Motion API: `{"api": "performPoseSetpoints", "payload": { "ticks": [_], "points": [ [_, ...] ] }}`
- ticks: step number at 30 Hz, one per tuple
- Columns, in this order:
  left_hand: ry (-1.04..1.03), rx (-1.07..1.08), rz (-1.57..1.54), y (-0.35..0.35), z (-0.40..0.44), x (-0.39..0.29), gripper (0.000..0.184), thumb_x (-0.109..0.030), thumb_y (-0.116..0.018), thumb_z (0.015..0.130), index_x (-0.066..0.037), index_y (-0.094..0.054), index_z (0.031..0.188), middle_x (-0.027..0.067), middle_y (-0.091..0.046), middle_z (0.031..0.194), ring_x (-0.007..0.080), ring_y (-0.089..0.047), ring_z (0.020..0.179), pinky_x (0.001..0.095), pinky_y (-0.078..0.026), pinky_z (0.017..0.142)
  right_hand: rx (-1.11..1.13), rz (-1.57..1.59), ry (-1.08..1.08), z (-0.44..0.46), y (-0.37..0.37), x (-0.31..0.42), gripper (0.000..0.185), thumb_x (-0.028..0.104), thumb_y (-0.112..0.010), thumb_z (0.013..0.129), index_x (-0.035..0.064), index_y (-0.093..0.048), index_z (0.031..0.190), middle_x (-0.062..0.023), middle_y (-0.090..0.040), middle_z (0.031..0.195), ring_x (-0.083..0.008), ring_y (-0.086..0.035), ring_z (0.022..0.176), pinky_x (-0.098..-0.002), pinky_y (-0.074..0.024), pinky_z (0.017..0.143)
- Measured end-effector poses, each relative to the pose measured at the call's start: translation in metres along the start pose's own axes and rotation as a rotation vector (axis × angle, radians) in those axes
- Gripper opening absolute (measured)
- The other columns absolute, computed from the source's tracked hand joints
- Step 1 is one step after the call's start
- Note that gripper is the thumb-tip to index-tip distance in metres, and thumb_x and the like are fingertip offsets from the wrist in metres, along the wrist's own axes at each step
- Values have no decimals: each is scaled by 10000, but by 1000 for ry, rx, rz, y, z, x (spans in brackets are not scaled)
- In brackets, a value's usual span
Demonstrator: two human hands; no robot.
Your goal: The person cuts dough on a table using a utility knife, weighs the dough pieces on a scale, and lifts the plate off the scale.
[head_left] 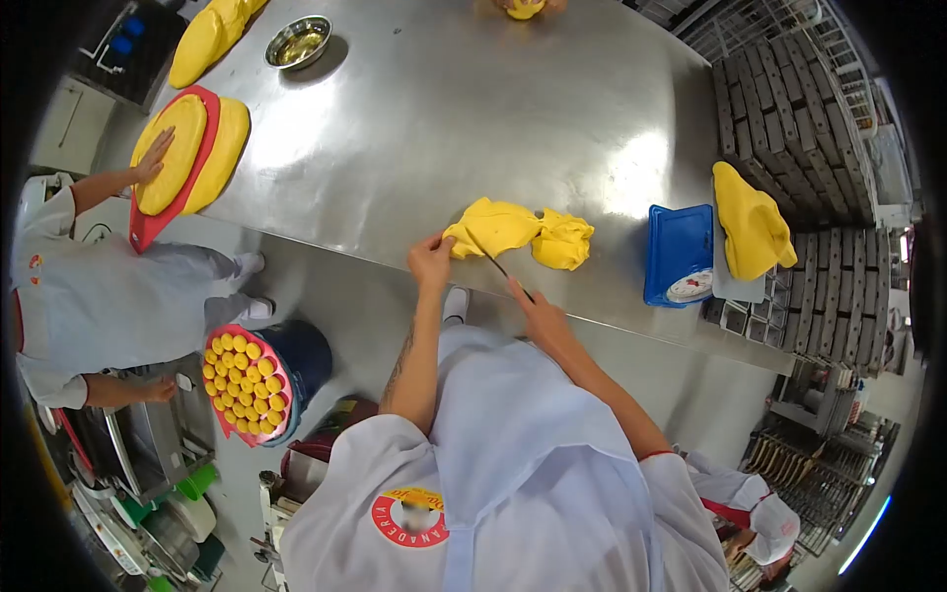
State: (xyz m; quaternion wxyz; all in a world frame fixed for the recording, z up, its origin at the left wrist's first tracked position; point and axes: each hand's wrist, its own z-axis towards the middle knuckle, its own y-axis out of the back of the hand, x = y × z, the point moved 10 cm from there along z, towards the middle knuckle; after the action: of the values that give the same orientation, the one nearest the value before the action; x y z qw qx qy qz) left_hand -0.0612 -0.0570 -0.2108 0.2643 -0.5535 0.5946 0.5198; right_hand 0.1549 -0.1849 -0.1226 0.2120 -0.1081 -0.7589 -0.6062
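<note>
Yellow dough (500, 226) lies near the front edge of the steel table, with a second crumpled lump of dough (563, 241) touching its right side. My right hand (538, 314) is closed round the handle of a knife (490, 259), whose blade rests at the left part of the dough. At the dough's left end, my left hand (430, 260) has its fingers closed on the edge. To the right stands a blue scale (679, 255) with a white dial, and a large piece of dough (752, 222) drapes over its pan.
A metal bowl (298, 42) sits on the steel table (414, 128). At left, a co-worker's hand (155, 156) presses flat dough on a red board (202, 148). A tub (301, 365) bears a tray of yellow dough balls. Stacked metal pans (789, 128) stand at right.
</note>
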Motion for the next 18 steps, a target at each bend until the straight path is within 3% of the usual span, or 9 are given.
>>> {"api": "performPoseSetpoints", "payload": {
  "ticks": [3, 5, 7, 10, 13, 16, 18],
  "points": [
    [6, 44, -159, -2, 6, 10, 279, -120, -717, 880, 13, -733, 1124, 113, -757, 954, 133, -679, 819, 281, -532, 768, 136, -3, -39, -38, -2, -23, 881, -17, -554, 841, 287, -209, 1592, -229, -574, 1029, -423, -646, 815, -488, -545, 710],
    [-5, 80, -172, 1, 2, 13, 285, -104, -696, 894, 18, -721, 1150, 103, -751, 983, 133, -679, 849, 275, -529, 790, 146, 28, -80, -32, 24, -2, 894, -26, -568, 831, 283, -213, 1591, -226, -571, 1023, -416, -644, 809, -487, -545, 712],
    [-25, 120, -122, -2, 1, 9, 289, -87, -674, 908, 22, -710, 1173, 92, -744, 1004, 133, -676, 870, 269, -525, 805, 39, 37, 4, 13, 41, 26, 907, -39, -575, 816, 278, -223, 1589, -224, -573, 998, -408, -648, 788, -488, -547, 690],
    [-35, 115, -216, -3, 0, 10, 262, -82, -657, 921, 24, -719, 1152, 81, -737, 1019, 143, -672, 867, 271, -526, 807, 69, 58, 63, 63, 1, 40, 929, -49, -577, 798, 281, -220, 1590, -212, -588, 1038, -409, -655, 820, -481, -549, 704],
    [66, 14, -295, 9, 0, 33, 218, -55, -648, 919, 27, -720, 1108, 82, -725, 1021, 156, -669, 861, 297, -538, 798, 175, 19, -41, 59, -40, 13, 927, -46, -568, 798, 290, -221, 1589, -214, -598, 1078, -416, -655, 842, -485, -550, 719],
    [205, -322, -849, 36, -3, 56, 149, -52, -614, 926, 9, -700, 1032, 63, -703, 960, 163, -664, 851, 329, -543, 780, 94, 58, -64, -10, -35, -40, 880, -17, -544, 833, 302, -225, 1588, -219, -604, 1096, -425, -652, 836, -506, -545, 721],
    [49, -440, -926, 94, 35, 65, 107, -93, -601, 918, -19, -661, 968, 48, -669, 892, 181, -653, 795, 345, -540, 729, 94, 36, -67, -62, -21, -63, 830, 10, -521, 870, 308, -226, 1587, -220, -603, 1072, -431, -644, 823, -517, -537, 720]
  ]
}}
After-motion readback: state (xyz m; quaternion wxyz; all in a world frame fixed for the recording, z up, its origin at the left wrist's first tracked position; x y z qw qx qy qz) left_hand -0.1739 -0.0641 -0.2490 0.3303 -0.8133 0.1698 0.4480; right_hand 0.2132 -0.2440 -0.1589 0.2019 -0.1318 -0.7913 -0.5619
